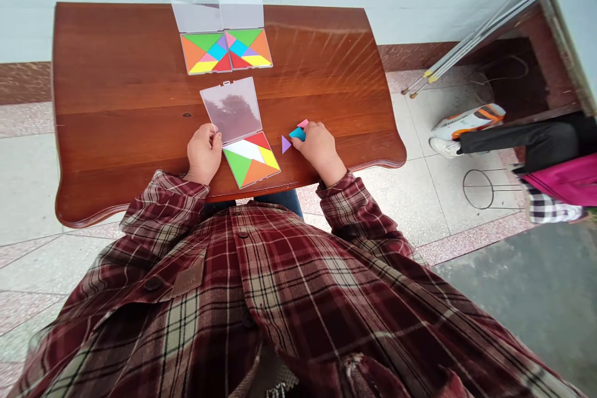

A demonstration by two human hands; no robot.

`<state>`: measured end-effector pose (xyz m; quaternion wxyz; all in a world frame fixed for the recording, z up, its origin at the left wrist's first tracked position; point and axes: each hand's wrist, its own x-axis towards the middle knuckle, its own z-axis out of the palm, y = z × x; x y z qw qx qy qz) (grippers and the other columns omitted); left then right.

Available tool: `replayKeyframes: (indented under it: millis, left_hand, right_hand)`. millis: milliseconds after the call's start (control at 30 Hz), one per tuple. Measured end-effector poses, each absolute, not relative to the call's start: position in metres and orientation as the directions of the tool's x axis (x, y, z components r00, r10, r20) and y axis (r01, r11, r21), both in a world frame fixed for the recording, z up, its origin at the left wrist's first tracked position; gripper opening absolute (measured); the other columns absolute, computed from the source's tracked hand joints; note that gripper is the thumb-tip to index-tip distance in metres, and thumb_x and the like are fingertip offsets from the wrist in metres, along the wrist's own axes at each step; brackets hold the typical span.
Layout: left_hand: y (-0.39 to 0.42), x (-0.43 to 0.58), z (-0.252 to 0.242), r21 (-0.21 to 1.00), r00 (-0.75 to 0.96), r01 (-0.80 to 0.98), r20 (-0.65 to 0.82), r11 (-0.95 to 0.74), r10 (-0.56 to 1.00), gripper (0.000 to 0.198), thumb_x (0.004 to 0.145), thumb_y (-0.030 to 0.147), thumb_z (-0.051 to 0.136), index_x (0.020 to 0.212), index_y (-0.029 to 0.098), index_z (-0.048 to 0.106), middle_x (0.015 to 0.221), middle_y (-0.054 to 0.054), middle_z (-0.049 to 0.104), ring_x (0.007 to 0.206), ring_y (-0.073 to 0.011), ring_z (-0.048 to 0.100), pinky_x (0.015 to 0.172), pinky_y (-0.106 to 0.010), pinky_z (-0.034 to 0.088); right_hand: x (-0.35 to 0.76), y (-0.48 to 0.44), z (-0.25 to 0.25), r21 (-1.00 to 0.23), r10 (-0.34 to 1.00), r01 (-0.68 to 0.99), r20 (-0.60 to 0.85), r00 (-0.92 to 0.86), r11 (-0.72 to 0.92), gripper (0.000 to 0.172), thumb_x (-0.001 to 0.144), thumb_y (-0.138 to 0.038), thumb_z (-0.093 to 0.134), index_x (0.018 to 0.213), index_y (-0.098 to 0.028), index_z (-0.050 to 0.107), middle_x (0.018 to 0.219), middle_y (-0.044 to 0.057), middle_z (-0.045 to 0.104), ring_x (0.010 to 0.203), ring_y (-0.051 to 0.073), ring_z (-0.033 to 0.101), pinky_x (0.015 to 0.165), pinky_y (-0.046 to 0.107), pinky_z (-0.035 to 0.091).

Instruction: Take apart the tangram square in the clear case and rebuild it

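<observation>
A tangram case sits at the table's near edge, its clear lid (233, 109) folded back. In its tray (243, 148) lie a green triangle (237, 165), an orange triangle (256, 171), a yellow piece (269, 159) and a red triangle (259, 139), around a bare white area. My left hand (204, 154) is closed at the lid's left edge, thumb and forefinger pinched on it. Right of the case, my right hand (318, 146) has its fingers closed on a blue tangram piece (296, 134). Beside these fingers are a purple triangle (285, 145) and a partly covered pink piece (303, 124).
Two filled tangram cases (205, 53) (249, 48) stand side by side at the back of the brown wooden table (116, 93), lids raised toward the wall. On the right, a person's leg (517, 137), a bag (476, 119) and leaning metal poles (459, 43) are visible.
</observation>
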<state>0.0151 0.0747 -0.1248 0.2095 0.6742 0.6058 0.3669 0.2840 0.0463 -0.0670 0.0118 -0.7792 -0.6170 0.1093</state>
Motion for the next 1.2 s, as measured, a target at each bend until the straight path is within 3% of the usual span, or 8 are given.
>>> replayKeyframes:
  millis: [167, 300, 533, 733, 1200]
  left_hand:
    - [0.075, 0.016, -0.125, 0.734, -0.010, 0.659, 0.224, -0.162, 0.975, 0.018, 0.087, 0.036, 0.050, 0.091, 0.020, 0.055, 0.081, -0.004, 0.062, 0.075, -0.0174, 0.062, 0.083, -0.035, 0.051]
    - [0.074, 0.017, -0.125, 0.744, -0.010, 0.647, 0.227, -0.167, 0.974, 0.015, 0.087, 0.034, 0.050, 0.089, 0.020, 0.054, 0.080, -0.003, 0.061, 0.076, -0.0176, 0.062, 0.083, -0.034, 0.050]
    - [0.072, 0.019, -0.123, 0.759, -0.003, 0.630, 0.215, -0.165, 0.977, 0.010, 0.085, 0.029, 0.049, 0.090, 0.021, 0.054, 0.082, -0.003, 0.063, 0.079, -0.0179, 0.061, 0.083, -0.033, 0.050]
    - [0.071, 0.020, -0.122, 0.766, 0.000, 0.621, 0.209, -0.164, 0.978, 0.010, 0.085, 0.028, 0.049, 0.090, 0.021, 0.053, 0.083, -0.004, 0.063, 0.082, -0.0183, 0.061, 0.085, -0.034, 0.049]
    - [0.072, 0.019, -0.125, 0.770, -0.005, 0.615, 0.217, -0.168, 0.976, 0.012, 0.084, 0.026, 0.051, 0.093, 0.021, 0.056, 0.084, -0.004, 0.063, 0.084, -0.0184, 0.062, 0.084, -0.033, 0.049]
  right_hand:
    - [0.286, 0.047, -0.062, -0.135, 0.968, 0.968, -0.168, 0.189, -0.212, 0.034, 0.083, -0.035, 0.056, 0.104, -0.008, 0.062, 0.105, 0.021, 0.064, 0.097, 0.031, 0.060, 0.081, 0.039, 0.048]
    - [0.268, 0.043, -0.051, -0.200, 0.987, 0.977, -0.154, 0.045, -0.075, 0.029, 0.083, -0.037, 0.057, 0.096, -0.012, 0.063, 0.099, 0.016, 0.066, 0.094, 0.028, 0.060, 0.078, 0.037, 0.048]
    - [0.203, 0.042, -0.044, -0.220, 0.944, 0.958, -0.230, -0.235, 0.185, 0.032, 0.083, -0.034, 0.060, 0.107, -0.013, 0.062, 0.112, 0.015, 0.063, 0.097, 0.027, 0.061, 0.078, 0.036, 0.049]
    - [0.190, 0.046, -0.048, -0.165, 0.932, 0.970, -0.287, -0.222, 0.180, 0.035, 0.085, -0.034, 0.061, 0.112, -0.011, 0.061, 0.119, 0.018, 0.061, 0.102, 0.028, 0.061, 0.080, 0.036, 0.050]
    - [0.196, 0.045, -0.049, -0.197, 0.938, 0.965, -0.265, -0.225, 0.176, 0.030, 0.088, -0.029, 0.058, 0.114, -0.014, 0.059, 0.116, 0.015, 0.063, 0.100, 0.026, 0.061, 0.078, 0.036, 0.049]
